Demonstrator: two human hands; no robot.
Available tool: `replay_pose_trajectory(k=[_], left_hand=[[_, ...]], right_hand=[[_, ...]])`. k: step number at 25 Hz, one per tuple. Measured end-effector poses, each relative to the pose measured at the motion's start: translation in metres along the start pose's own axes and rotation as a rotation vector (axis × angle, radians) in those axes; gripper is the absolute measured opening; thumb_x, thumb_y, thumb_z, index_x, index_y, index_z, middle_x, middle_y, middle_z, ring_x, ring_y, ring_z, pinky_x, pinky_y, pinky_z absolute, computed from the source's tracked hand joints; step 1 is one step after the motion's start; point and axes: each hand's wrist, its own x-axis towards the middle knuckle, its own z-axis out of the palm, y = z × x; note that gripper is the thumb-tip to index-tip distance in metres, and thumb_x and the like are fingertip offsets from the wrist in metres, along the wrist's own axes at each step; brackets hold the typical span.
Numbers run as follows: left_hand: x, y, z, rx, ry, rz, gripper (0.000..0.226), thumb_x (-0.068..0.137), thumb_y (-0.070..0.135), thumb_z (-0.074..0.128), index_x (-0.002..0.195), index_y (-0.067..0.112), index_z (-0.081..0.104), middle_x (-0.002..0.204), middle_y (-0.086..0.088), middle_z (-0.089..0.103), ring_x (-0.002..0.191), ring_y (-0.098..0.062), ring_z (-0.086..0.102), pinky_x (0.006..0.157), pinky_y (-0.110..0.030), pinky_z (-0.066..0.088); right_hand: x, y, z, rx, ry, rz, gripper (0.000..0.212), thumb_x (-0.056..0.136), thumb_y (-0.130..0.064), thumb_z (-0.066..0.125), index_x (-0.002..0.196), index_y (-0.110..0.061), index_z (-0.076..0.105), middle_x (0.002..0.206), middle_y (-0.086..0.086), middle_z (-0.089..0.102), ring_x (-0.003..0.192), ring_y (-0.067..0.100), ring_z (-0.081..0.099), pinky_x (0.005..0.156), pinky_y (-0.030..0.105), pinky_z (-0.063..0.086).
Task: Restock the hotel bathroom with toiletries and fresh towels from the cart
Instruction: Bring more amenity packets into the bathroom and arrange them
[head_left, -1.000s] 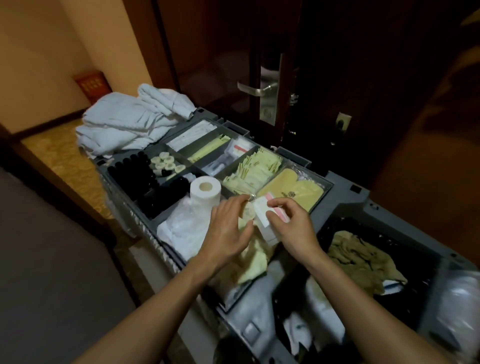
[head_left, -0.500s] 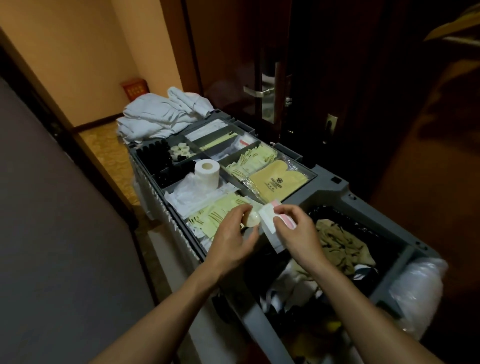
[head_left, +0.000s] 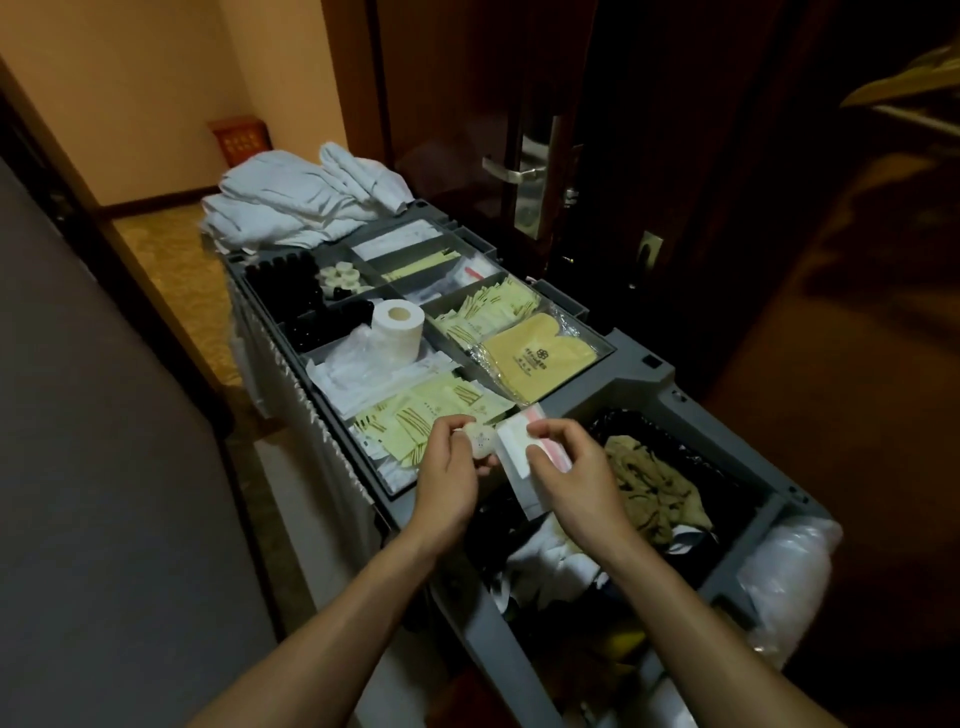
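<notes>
Housekeeping cart (head_left: 639, 384) in grey plastic stood along a dim corridor beside a dark wooden door (head_left: 467, 104). Folded white towels (head_left: 291, 202) were piled on its far end. At the near end, an open bin held a crumpled yellowish cloth (head_left: 649, 483). Between them, the divided tray carried a bagged pair of yellow slippers (head_left: 540, 358), a toilet roll (head_left: 397, 332) standing upright, and pale yellow sachets (head_left: 415, 415) in the nearest compartment. Both hands hovered over the tray's near edge. The right hand (head_left: 571, 478) pinched flat white and pink packets (head_left: 514, 452) in curled fingers (head_left: 545, 428). The left hand (head_left: 449, 473) gripped a small round white toiletry (head_left: 480, 439), its fingers (head_left: 447, 431) curled round it, just beside the packets.
</notes>
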Motion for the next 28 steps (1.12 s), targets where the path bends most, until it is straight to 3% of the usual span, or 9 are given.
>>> replay_pose_trajectory(k=[4,8,13,15,20,25,28], left_hand=[[-0.026,0.002,0.003,-0.045,0.021,-0.060,0.037,0.110,0.023,0.027,0.119,0.036,0.060,0.115,-0.020,0.066,0.074,-0.012,0.067,0.070,-0.028,0.053],[-0.067,-0.003,0.031,-0.064,0.067,-0.064,0.034,0.110,0.016,0.031,0.117,0.025,0.062,0.113,-0.015,0.068,0.077,-0.018,0.067,0.066,-0.026,0.052],[-0.147,-0.027,0.074,-0.087,0.079,-0.097,0.026,0.108,0.017,0.039,0.119,0.016,0.062,0.116,-0.014,0.066,0.093,-0.026,0.068,0.071,-0.030,0.056],[-0.176,-0.029,0.083,-0.078,0.110,-0.094,0.023,0.106,0.016,0.043,0.119,0.019,0.062,0.114,-0.008,0.068,0.092,-0.019,0.070,0.070,-0.024,0.057],[-0.235,-0.022,0.073,-0.059,0.181,-0.040,0.024,0.105,0.009,0.043,0.118,0.018,0.061,0.109,-0.003,0.069,0.086,-0.009,0.071,0.066,-0.020,0.055],[-0.273,-0.025,0.059,-0.067,0.202,-0.006,0.018,0.104,0.019,0.052,0.117,0.015,0.062,0.107,-0.009,0.070,0.092,-0.020,0.070,0.070,-0.027,0.057],[-0.298,-0.044,0.055,-0.058,0.201,-0.033,0.013,0.103,0.022,0.053,0.111,0.018,0.063,0.105,-0.009,0.069,0.096,-0.027,0.070,0.077,-0.042,0.061]], right_hand=[[-0.018,-0.002,-0.013,0.015,-0.053,-0.013,0.021,0.097,-0.015,0.060,0.108,-0.033,0.063,0.111,-0.022,0.065,0.100,-0.019,0.055,0.072,0.004,0.044],[-0.046,0.013,-0.049,0.072,-0.082,-0.022,0.021,0.097,-0.016,0.060,0.108,-0.033,0.062,0.111,-0.020,0.064,0.087,-0.016,0.059,0.067,0.010,0.051],[-0.098,0.044,-0.089,0.117,-0.165,0.012,0.021,0.098,-0.019,0.060,0.105,-0.039,0.061,0.111,-0.016,0.063,0.098,0.003,0.063,0.076,0.027,0.058],[-0.118,0.050,-0.100,0.115,-0.206,0.028,0.022,0.097,-0.018,0.060,0.105,-0.039,0.061,0.111,-0.015,0.062,0.099,0.007,0.063,0.079,0.032,0.059],[-0.155,0.038,-0.108,0.135,-0.313,-0.015,0.029,0.099,-0.009,0.053,0.103,-0.036,0.063,0.109,-0.011,0.065,0.087,0.002,0.066,0.068,0.024,0.058],[-0.204,0.035,-0.104,0.138,-0.373,-0.071,0.030,0.100,-0.010,0.055,0.112,-0.036,0.063,0.106,-0.022,0.066,0.099,0.003,0.067,0.076,0.027,0.059],[-0.238,0.039,-0.108,0.185,-0.349,-0.056,0.031,0.101,-0.013,0.057,0.126,-0.031,0.058,0.113,-0.009,0.067,0.100,0.007,0.068,0.072,0.023,0.058]])
